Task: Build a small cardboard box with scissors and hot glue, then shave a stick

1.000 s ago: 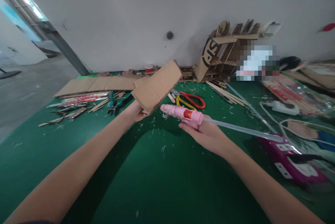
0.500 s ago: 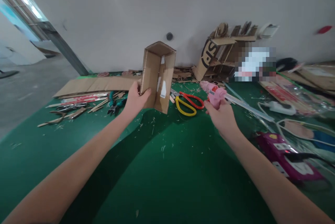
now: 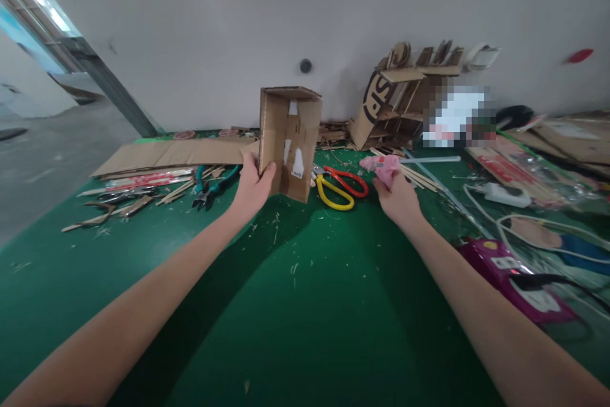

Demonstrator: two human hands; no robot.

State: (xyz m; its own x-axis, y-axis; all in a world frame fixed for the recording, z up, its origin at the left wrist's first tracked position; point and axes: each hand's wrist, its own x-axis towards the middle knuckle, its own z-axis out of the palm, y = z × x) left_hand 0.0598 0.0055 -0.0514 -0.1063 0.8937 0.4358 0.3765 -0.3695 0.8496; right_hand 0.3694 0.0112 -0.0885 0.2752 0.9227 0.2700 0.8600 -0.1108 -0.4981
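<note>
My left hand (image 3: 251,186) grips the lower left edge of a folded cardboard piece (image 3: 288,140), a three-sided box shape held upright above the green table (image 3: 305,305), its open inside facing me. My right hand (image 3: 398,199) is closed round a pink glue gun (image 3: 381,166) with a clear glue stick (image 3: 431,159) poking out to the right, low over the table, beside the scissors.
Scissors with red and yellow handles (image 3: 339,188) lie between my hands. Teal pliers (image 3: 212,186), flat cardboard strips (image 3: 171,154) and wooden sticks lie at left. A cardboard rack (image 3: 405,99) stands at the wall. A purple power strip (image 3: 519,280) and cables lie at right.
The left hand turned the cardboard from flat to upright, showing its inside. The right hand carried the glue gun away from the cardboard, to the right and down towards the table.
</note>
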